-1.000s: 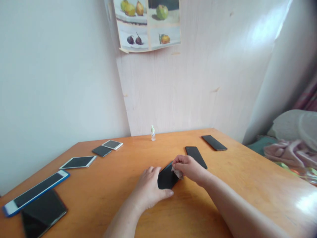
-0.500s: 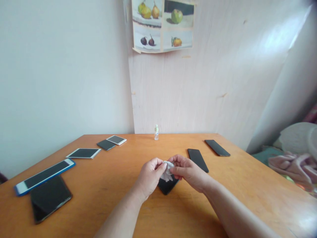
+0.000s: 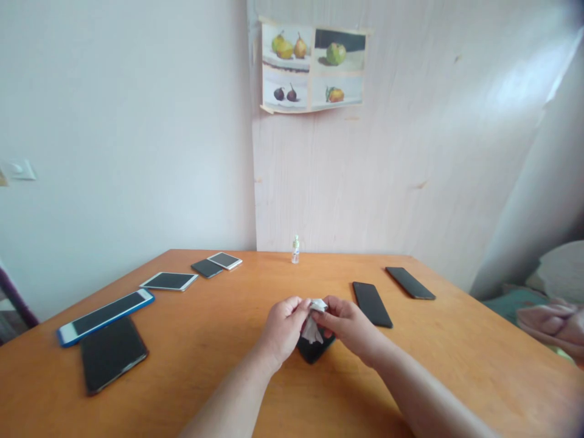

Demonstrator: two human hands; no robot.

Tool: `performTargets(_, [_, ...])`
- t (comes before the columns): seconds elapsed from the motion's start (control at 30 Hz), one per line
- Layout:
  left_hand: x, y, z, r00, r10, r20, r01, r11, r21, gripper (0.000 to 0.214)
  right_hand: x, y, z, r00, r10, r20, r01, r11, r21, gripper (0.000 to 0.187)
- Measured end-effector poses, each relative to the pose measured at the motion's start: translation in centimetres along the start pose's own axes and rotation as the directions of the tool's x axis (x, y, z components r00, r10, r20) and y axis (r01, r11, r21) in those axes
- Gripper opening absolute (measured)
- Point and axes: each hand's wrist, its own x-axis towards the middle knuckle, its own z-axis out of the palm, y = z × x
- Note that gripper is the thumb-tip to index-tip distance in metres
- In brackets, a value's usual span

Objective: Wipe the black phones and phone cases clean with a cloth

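A crumpled white tissue (image 3: 312,330) is pinched between my two hands near the middle of the table. My left hand (image 3: 283,328) is closed on its left side, thumb and fingertips together. On the other side my right hand (image 3: 349,322) grips it the same way. The tissue's loose end hangs down over a black phone-like device (image 3: 314,351), which is partly covered by the hands and tissue. Just right of my right hand lies a black phone (image 3: 373,304).
On the wooden table (image 3: 205,365), a small clear bottle (image 3: 295,250) stands near the back edge. Another black phone (image 3: 410,283) lies at right. At left are a blue-edged white tablet (image 3: 107,316), a black tablet (image 3: 113,353), a white tablet (image 3: 168,281) and smaller devices (image 3: 225,260).
The camera has turned slightly left and up, so the scene sits further right and lower. Both hands still hold the tissue, whose loose end now hangs longer.
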Motion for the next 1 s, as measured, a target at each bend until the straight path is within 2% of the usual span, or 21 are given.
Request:
performTargets(0.1, [0.1, -0.1, -0.2, 0.997, 0.007, -0.072, -0.006, 1.000, 0.016, 0.047, 0.2, 0.2, -0.3, 0.997, 0.023, -0.079, -0.021, 0.999, 0.029, 0.037])
performTargets(0.23, [-0.2, 0.6, -0.4, 0.986, 0.001, -0.167, 0.000, 1.000, 0.002, 0.047, 0.4, 0.2, -1.1, 0.993, 0.055, -0.106, -0.042, 0.992, 0.120, 0.036])
performTargets(0.3, [-0.5, 1.1, -0.2, 0.993, 0.026, -0.112, -0.030, 0.999, -0.031, 0.047, 0.2, 0.1, -1.0, 0.993, 0.053, -0.102, -0.038, 0.989, 0.145, 0.037])
performTargets(0.43, [-1.1, 1.6, 0.4, 0.986, 0.075, 0.150, -0.048, 0.984, -0.173, 0.041, -0.2, -0.2, -0.3, 0.998, 0.034, -0.060, -0.023, 0.985, 0.171, 0.040])
performTargets(0.5, [-1.2, 1.7, 0.5, 0.983, 0.046, 0.180, -0.005, 0.976, -0.220, 0.039, -0.3, -0.2, -0.1, 0.999, 0.029, -0.041, -0.020, 0.978, 0.208, 0.040])
performTargets(0.7, [-0.9, 1.8, 0.0, 0.999, -0.041, -0.034, 0.031, 0.966, -0.258, 0.033, 0.3, 0.4, -0.9, 0.994, 0.034, -0.106, 0.011, 0.914, 0.405, 0.035])
performTargets(0.87, [-0.5, 1.2, -0.5, 0.977, -0.101, -0.186, 0.067, 0.980, -0.185, 0.028, 0.6, 0.0, -1.6, 0.981, 0.109, -0.159, 0.015, 0.779, 0.627, 0.017])
performTargets(1.0, [-0.5, 1.3, -0.2, 0.955, -0.109, -0.277, 0.073, 0.988, -0.138, 0.029, 0.5, -0.4, -1.8, 0.981, 0.119, -0.152, 0.012, 0.748, 0.663, 0.014])
